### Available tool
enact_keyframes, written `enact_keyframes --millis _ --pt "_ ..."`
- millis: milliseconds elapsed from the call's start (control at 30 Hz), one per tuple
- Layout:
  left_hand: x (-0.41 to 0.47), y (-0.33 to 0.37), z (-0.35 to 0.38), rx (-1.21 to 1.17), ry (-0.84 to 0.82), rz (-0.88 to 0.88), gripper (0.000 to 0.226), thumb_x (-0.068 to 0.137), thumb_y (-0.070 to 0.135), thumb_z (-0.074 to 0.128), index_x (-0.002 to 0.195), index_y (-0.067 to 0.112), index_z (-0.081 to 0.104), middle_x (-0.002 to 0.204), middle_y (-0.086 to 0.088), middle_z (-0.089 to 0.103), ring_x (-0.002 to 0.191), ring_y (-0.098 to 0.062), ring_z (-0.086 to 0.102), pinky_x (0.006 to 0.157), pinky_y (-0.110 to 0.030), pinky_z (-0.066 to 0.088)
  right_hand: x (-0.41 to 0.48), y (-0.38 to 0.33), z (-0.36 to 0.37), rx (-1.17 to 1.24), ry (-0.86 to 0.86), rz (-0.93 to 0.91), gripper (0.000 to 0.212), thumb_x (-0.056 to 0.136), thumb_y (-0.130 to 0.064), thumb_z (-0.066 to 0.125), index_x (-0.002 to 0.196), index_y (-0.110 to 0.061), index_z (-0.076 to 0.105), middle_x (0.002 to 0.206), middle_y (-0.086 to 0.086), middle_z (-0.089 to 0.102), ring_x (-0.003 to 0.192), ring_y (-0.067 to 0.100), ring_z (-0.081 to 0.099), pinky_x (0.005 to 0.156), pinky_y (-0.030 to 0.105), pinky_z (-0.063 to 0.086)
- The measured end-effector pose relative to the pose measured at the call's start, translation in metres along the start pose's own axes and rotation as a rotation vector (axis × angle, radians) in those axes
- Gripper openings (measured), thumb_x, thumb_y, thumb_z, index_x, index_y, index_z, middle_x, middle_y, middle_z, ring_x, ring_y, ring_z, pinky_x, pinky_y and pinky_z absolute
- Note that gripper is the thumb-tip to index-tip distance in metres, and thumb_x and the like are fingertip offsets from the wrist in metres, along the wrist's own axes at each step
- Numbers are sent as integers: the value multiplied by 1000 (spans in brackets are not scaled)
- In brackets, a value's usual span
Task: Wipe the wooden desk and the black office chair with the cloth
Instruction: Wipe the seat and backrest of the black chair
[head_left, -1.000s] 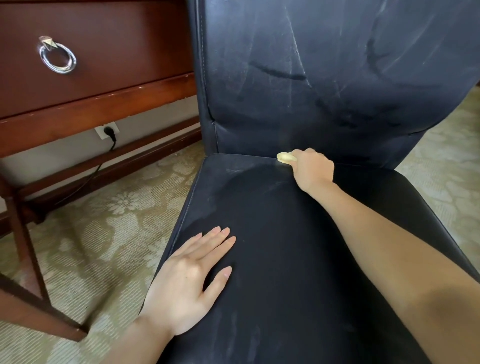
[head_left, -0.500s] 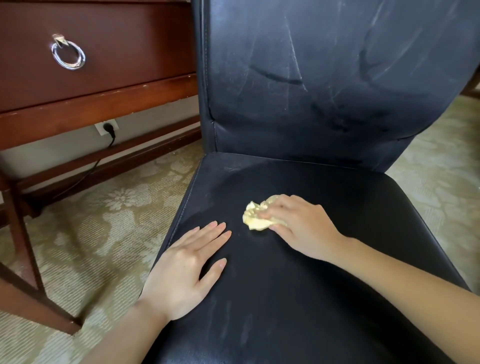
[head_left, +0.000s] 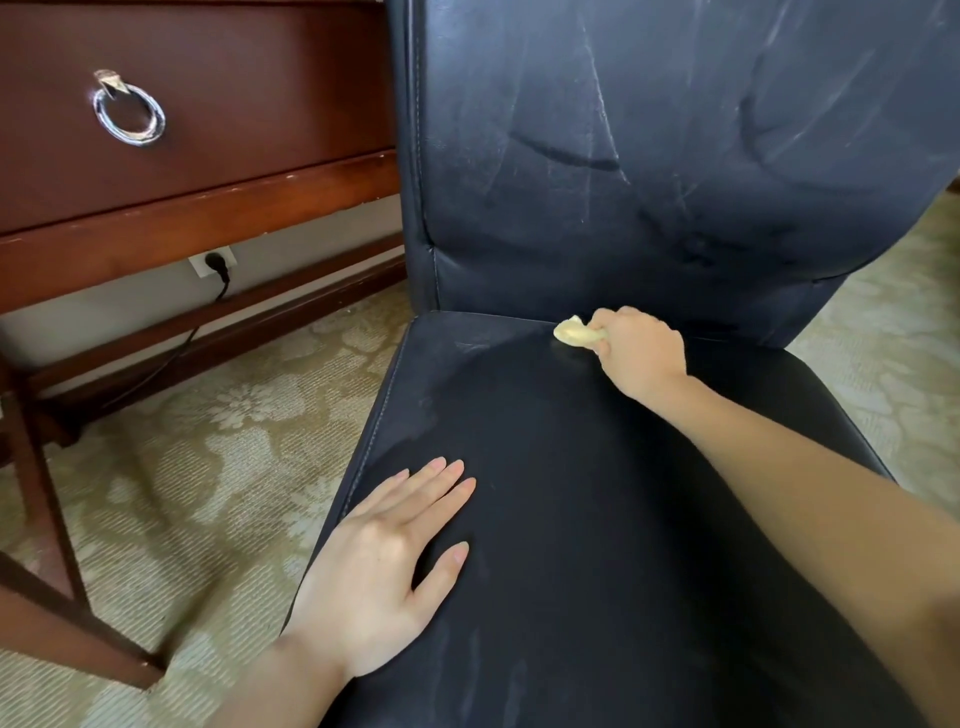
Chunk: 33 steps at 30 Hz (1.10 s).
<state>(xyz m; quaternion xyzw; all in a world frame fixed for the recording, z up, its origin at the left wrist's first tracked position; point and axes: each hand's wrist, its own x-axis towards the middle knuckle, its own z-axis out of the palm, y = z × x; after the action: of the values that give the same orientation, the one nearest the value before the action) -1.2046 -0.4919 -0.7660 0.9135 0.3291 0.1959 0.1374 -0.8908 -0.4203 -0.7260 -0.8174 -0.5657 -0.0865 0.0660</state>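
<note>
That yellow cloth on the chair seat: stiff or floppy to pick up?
Probably floppy: the yellow cloth is crumpled into a wad in the right hand. Likely light too, since a few curled fingers hold it. It would probably slide easily over the smooth black chair seat.

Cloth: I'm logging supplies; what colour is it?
The cloth is pale yellow; head view.

1. Cloth (head_left: 574, 332): mostly buried in the right hand (head_left: 641, 351); only a crumpled end sticks out.
2. Right hand's fingertips: curled out of sight.
3. Chair (head_left: 623, 156): the upper edge cuts off the backrest top and the lower edge cuts off the seat front; the legs are hidden.
4. Desk (head_left: 234, 130): top and left part are cut off.
5. Cord (head_left: 171, 358): far end is lost in shadow under the desk.
6. Both forearms: cut off at the lower and right edges.
</note>
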Motion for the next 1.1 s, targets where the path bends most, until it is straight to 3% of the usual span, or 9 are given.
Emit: enact_keyframes --millis 133,367,533,667,800,933,1100 --pt "0 -2 2 -20 22 12 49 94 40 38 138 22 51 147 12 41 140 -1 28 115 -26 21 33 -33 4 8 -35 77 25 87 -5 52 110 -12 59 106 13 60 96 35 59 69 34 38" --pt "0 -4 4 -55 35 2 47 94 38 39 136 22 53 146 11 41 140 1 26 116 -25 20 51 -100 10 23 -41 -21 26 83 -2 56 108 -9 59 106 13 63 97 34 61 68 31 37" --pt "0 -4 3 -48 31 -7 47 94 36 39 137 22 53 146 11 41 140 1 26 116 -23 17 26 -139 9 81 48 -247 28 88 -7 53 115 -14 59 104 10 60 92 31 60 64 32 35" --pt "0 -4 3 -48 17 -13 49 94 37 37 138 22 51 147 11 40 140 1 25 117 -23 16 -20 -163 11 165 134 -467 29 92 -11 54 119 -14 62 106 9 62 97 28 60 67 34 46" --pt "0 -4 2 -40 -6 -13 51 94 39 33 141 24 46 149 12 35 141 3 20 117 -22 12 -43 -153 2 255 45 -589 32 93 -10 51 121 -21 62 109 6 62 99 26 58 66 34 45" --pt "-1 -4 1 -33 -16 -9 52 94 40 31 142 24 44 149 12 33 142 3 19 118 -21 10 -60 -133 -13 353 -104 -649 33 94 -15 53 125 -25 60 114 5 62 100 26 59 77 36 49" --pt "-2 -2 0 -38 -2 -7 52 93 42 34 141 25 46 148 15 32 141 1 23 117 -21 11 -85 -95 -18 354 -146 -681 31 93 -19 55 123 -23 62 121 1 61 106 22 59 82 39 50"
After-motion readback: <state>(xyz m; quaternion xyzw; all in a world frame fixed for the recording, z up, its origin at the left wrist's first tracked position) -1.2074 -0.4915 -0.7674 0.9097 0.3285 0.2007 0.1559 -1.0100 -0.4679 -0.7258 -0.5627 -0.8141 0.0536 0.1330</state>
